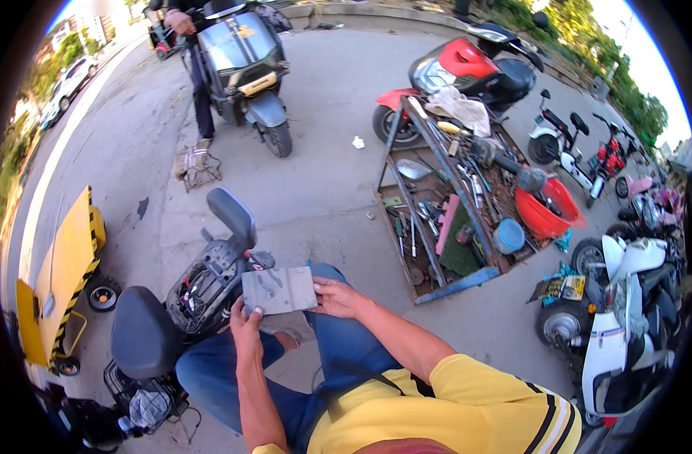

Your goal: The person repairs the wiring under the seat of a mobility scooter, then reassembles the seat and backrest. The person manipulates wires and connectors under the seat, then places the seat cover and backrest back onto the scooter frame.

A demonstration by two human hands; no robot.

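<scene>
Between my two hands is a flat, grey-brown cardboard box (285, 293) with dark printed marks on its upper face. My left hand (247, 327) grips its lower left corner, thumb on top. At the right end, my right hand (337, 296) pinches the edge. The box is held over my knees. Just left of it stands a partly dismantled scooter (203, 291) with its body opened and wires showing inside. Its black seat (145, 333) is nearer me, and a dark padded backrest-like part (232, 214) rises at the far end.
A metal tool cart (455, 276) to the right carries several hand tools, a red hard-hat-shaped bowl (544, 208) and a blue tub (509, 236). Red (467, 64) and grey-blue (247, 57) scooters stand beyond, a person (200, 98) beside the latter. A yellow ramp-like cart (62, 280) is left; a white scooter (618, 325) right.
</scene>
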